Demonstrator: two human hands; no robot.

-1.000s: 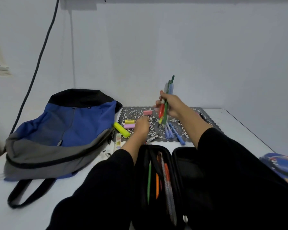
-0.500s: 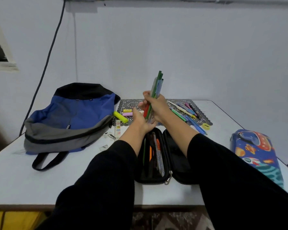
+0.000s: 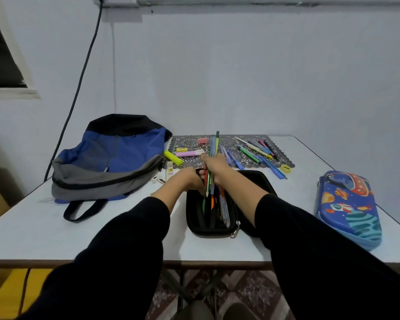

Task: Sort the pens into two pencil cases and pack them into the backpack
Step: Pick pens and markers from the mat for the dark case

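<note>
My right hand (image 3: 214,167) grips a bundle of pens (image 3: 213,148) upright, tips pointing down into the open black pencil case (image 3: 194,218). The case lies at the table's near edge and holds several pens. My left hand (image 3: 187,180) rests at the case's far left rim, next to the bundle's lower end; its fingers are hidden. More loose pens (image 3: 254,153) lie on a patterned mat (image 3: 187,142) behind. A blue rocket-print pencil case (image 3: 349,206) lies shut at the right. The blue and grey backpack (image 3: 111,158) lies at the left.
A yellow highlighter (image 3: 172,157), a pink highlighter (image 3: 188,154), a pink eraser (image 3: 203,140) and a small yellow sharpener (image 3: 286,168) lie on or by the mat. A dark cable (image 3: 83,65) runs down the wall. The white table (image 3: 56,227) ends just in front of me.
My right hand has lowered the pen bundle from above the mat down to the open black case. My left hand has moved back to the case's rim. The view has pulled back.
</note>
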